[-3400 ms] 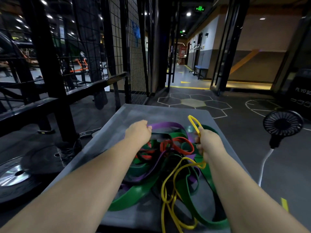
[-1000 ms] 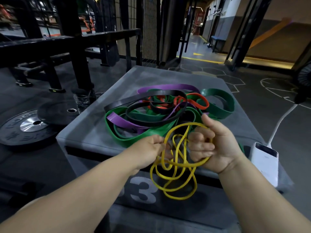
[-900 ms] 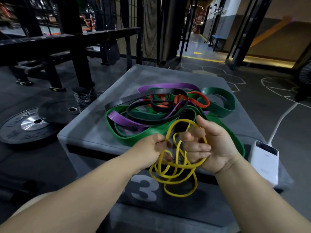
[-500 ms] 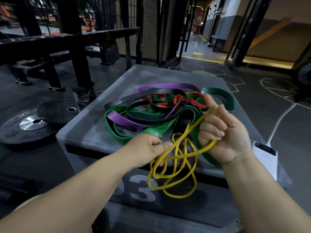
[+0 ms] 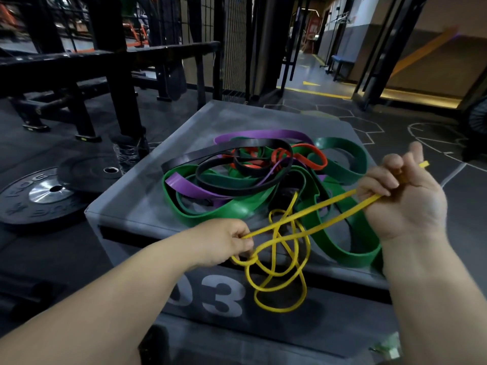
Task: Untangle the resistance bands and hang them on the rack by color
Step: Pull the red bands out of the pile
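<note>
The left hand (image 5: pixel 224 241) pinches the yellow band (image 5: pixel 316 207) and the right hand (image 5: pixel 403 198) grips its far end. The band runs taut between them, with loops hanging below. Beyond both hands, tangled bands (image 5: pixel 237 209) lie on the box (image 5: pixel 131 206).

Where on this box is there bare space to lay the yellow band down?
Two bare patches on the box top: the near-left corner, between the green band and the left edge, and the far strip behind the purple band. The middle and near-right are crowded with tangled bands.
</note>
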